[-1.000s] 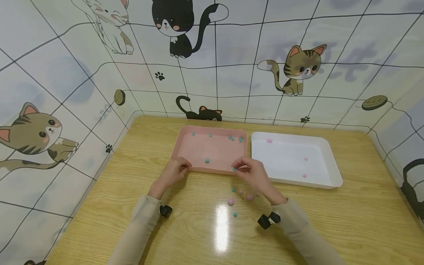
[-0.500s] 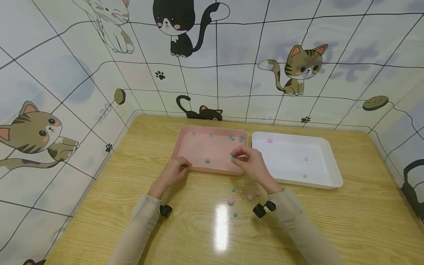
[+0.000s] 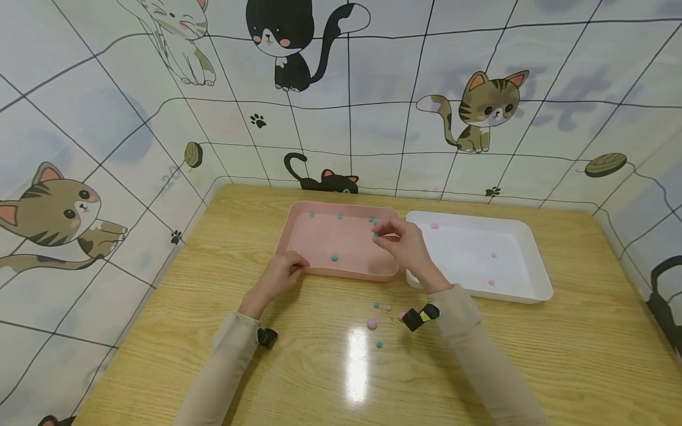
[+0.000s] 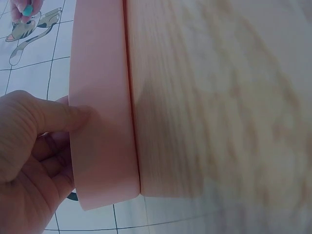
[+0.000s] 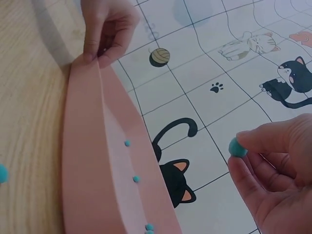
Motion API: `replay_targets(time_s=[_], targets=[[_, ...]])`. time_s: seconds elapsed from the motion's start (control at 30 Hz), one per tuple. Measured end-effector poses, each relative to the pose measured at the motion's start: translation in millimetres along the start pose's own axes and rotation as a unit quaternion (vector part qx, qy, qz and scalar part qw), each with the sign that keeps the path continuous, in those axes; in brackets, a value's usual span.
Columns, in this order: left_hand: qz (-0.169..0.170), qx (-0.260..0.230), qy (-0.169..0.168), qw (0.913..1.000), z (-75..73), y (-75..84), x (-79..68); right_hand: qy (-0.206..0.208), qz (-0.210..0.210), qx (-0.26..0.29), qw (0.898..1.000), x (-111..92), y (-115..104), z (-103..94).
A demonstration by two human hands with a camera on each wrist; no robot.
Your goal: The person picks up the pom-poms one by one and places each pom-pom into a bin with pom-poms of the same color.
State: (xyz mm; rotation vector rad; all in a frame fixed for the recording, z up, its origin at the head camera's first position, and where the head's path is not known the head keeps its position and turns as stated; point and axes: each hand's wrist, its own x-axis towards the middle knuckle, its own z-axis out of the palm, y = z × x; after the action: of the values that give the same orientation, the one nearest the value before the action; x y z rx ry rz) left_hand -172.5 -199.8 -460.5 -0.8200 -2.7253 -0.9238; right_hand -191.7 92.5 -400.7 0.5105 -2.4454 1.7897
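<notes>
While the left hand [image 3: 277, 276] grips the pink tray [image 3: 341, 238], the right hand [image 3: 409, 245] pinches 1 teal ball [image 5: 237, 147] above that tray's right side. A white tray [image 3: 463, 248] sits beside the pink tray.

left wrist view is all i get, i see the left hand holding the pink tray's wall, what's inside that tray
Observer: The head view shows several small teal balls lying in the pink tray.
Operator: ok and the other hand at my top left with a teal ball, which part of the tray is it over
Observer: In the head view the right hand pinches that teal ball over the pink tray's right end.
Operator: anything standing next to the tray
Observer: Yes, a white tray stands beside it, on the person's right.
</notes>
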Motion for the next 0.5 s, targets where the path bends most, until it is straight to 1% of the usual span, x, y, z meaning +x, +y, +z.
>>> replay_targets(time_s=[0.1, 0.33, 0.5], targets=[[0.002, 0.002, 0.002, 1.0000, -0.4, 0.3, -0.3, 0.006, -0.002, -0.006, 1.000, 6.6, -0.3, -3.3], [-0.001, -0.004, -0.001, 1.0000, -1.2, -0.3, 0.2, 0.018, 0.030, -0.012, 0.999, 20.7, -1.0, -4.7], [0.001, -0.002, -0.004, 1.0000, -0.7, -0.7, 1.3, 0.025, 0.049, -0.011, 0.998, 29.1, 3.7, -2.3]])
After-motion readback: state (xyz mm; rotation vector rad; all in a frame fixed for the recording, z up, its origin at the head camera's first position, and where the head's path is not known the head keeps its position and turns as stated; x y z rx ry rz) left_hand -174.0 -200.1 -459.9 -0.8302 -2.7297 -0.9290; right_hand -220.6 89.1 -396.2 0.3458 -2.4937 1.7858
